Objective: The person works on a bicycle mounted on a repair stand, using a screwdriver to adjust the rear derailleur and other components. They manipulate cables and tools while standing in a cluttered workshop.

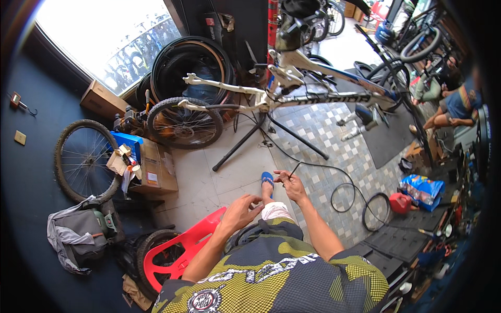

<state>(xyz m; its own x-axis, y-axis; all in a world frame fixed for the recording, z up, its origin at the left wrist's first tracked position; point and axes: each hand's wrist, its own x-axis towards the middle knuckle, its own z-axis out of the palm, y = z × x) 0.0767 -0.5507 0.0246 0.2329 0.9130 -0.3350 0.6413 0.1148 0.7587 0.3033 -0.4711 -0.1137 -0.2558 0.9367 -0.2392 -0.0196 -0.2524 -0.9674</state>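
My right hand [292,186] is closed around the end of a thin black hose [334,167], out in front of my body. From there the hose runs right and loops on the floor toward a dark cabinet. My left hand [243,211] hangs loosely bent near my thigh, its fingers slightly apart, with nothing visible in it. Beyond both hands, a white bicycle frame [334,99] is held up on a repair stand [241,142] with spread black legs. No wheels are on the frame's near end.
A red plastic chair [182,245] stands at my left. Beyond it are a cardboard box [156,167], a loose wheel [86,161] and stacked tyres [193,62]. At right are a red container [400,203], a blue bag [425,188] and a dark cabinet [396,242]. A person [459,104] sits far right.
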